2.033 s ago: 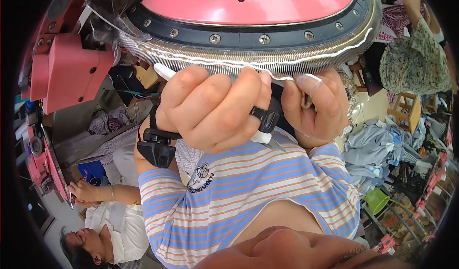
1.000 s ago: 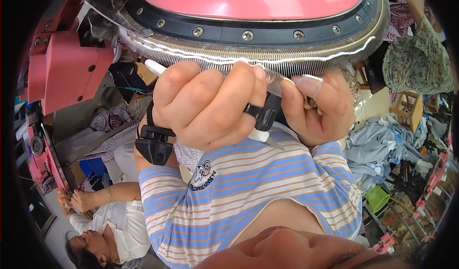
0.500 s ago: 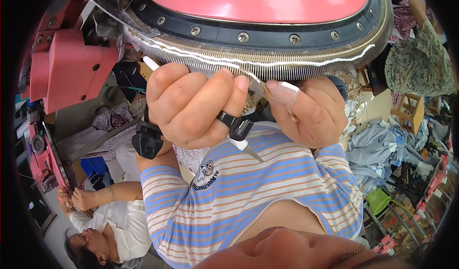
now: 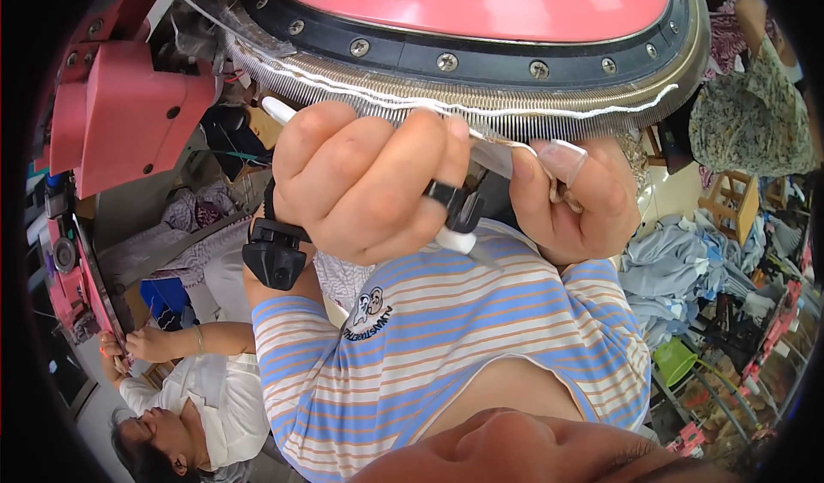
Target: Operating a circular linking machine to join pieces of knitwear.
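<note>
My left hand (image 4: pixel 369 183) is closed round a slim white-handled tool (image 4: pixel 276 111) with a pointed metal tip (image 4: pixel 487 258) sticking out below the fist. Its thumb and forefinger also pinch the edge of a thin knit strip (image 4: pixel 493 155) just under the needle ring. At the strip's other end, my right hand (image 4: pixel 592 200) grips the fabric between thumb and a forefinger wrapped in pale tape. Above both hands curves the ring of fine metal needles (image 4: pixel 592 125) of a pink linking machine (image 4: pixel 481 11). A wavy white yarn line (image 4: pixel 532 112) runs along the needles.
A pink machine housing (image 4: pixel 129 118) stands at the left. Below it a person in white (image 4: pixel 206 389) works at another machine. Grey-blue garments (image 4: pixel 678 264) are heaped at the right, near a wooden stool (image 4: pixel 731 204) and a green basket (image 4: pixel 675 361).
Both hands have shifted slightly right, the right hand farther, so the gap between them is wider and more of the strip shows. The needle ring appears slightly shifted too.
</note>
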### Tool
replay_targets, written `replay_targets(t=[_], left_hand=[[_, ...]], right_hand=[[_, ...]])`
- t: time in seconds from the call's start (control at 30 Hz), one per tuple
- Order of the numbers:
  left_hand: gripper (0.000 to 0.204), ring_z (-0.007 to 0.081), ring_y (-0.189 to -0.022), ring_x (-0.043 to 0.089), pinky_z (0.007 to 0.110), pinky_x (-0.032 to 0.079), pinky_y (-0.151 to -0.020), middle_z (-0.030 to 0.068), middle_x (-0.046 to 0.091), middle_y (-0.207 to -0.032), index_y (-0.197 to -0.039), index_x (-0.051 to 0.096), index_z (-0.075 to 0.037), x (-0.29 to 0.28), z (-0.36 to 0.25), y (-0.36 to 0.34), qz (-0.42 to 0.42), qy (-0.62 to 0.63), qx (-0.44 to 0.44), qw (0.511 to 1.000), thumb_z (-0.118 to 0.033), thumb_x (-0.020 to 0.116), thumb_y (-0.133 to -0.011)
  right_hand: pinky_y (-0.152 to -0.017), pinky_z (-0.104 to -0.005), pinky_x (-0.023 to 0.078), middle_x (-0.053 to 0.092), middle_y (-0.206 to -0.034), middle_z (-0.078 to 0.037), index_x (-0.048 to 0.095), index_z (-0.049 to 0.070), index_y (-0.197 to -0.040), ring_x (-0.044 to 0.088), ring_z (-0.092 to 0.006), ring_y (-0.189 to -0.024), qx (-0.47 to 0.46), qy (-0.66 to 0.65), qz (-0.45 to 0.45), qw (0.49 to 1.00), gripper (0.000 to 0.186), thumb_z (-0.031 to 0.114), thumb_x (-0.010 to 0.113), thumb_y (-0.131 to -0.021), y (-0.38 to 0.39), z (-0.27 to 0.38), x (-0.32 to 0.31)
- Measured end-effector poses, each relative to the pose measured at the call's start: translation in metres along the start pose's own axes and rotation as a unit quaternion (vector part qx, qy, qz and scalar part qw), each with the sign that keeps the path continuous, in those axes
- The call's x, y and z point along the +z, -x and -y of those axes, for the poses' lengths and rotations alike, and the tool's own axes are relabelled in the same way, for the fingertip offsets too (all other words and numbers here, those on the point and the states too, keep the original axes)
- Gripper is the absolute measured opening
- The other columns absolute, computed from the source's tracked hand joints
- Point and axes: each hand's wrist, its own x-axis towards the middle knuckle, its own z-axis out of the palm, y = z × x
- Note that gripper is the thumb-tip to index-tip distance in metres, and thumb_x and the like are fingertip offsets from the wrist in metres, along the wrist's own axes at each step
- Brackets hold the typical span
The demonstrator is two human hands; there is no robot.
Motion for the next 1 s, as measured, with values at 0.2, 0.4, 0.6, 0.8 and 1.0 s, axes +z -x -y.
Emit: replay_targets(t=[0.2,0.4,0.6,0.8,1.0], left_hand=[[0.01,0.0073,-0.051,0.044,0.021,0.032,-0.046,-0.0022,0.056,-0.071,-0.06,0.055,-0.013,0.006,-0.002,-0.001,-0.034,-0.012,-0.003,0.999,-0.008,0.063,-0.063],[0.021,0.0138,-0.068,0.051,0.026,0.039,-0.054,0.0071,0.056,-0.09,-0.086,0.061,-0.003,-0.006,-0.01,-0.003,0.105,-0.039,0.029,0.993,-0.008,0.068,-0.067],[0.024,0.006,-0.05,0.042,0.022,0.029,-0.047,-0.0025,0.055,-0.068,-0.055,0.039,-0.013,0.01,-0.011,-0.013,-0.017,-0.061,0.027,0.998,-0.006,0.06,-0.065],[0.018,0.0159,-0.071,0.049,0.024,0.038,-0.053,0.0093,0.056,-0.088,-0.083,0.06,-0.001,-0.004,-0.023,-0.012,0.111,-0.087,0.058,0.988,0.002,0.061,-0.065],[0.026,0.0174,-0.074,0.05,0.027,0.038,-0.057,0.0127,0.057,-0.092,-0.091,0.059,0.002,-0.012,-0.02,-0.009,0.095,-0.017,0.021,0.995,-0.004,0.062,-0.065]], right_hand=[[-0.039,-0.0234,0.033,0.048,-0.054,-0.001,0.053,0.005,-0.089,0.042,-0.0127,-0.042,-0.017,0.007,-0.028,0.999,0.03,0.002,0.072,-0.067,-0.002,-0.002,0.003],[-0.04,-0.0235,0.036,0.047,-0.053,0.001,0.055,0.003,-0.085,0.043,-0.0128,-0.041,-0.038,0.019,-0.062,0.997,0.029,0.002,0.074,-0.063,0.0,-0.005,0.005],[-0.046,-0.0265,0.038,0.055,-0.069,-0.008,0.049,0.005,-0.097,0.049,-0.0195,-0.053,-0.037,0.056,-0.041,0.997,0.033,-0.004,0.066,-0.069,0.008,-0.01,-0.004],[-0.061,-0.026,0.042,0.057,-0.082,-0.011,0.054,-0.001,-0.096,0.052,-0.0189,-0.07,0.005,0.251,-0.073,0.965,0.024,-0.005,0.059,-0.073,0.026,-0.05,-0.03],[-0.062,-0.0234,0.042,0.059,-0.081,-0.01,0.053,-0.006,-0.102,0.053,-0.0122,-0.069,0.277,-0.333,-0.132,0.892,0.029,-0.001,0.058,-0.074,0.025,-0.004,-0.043]])
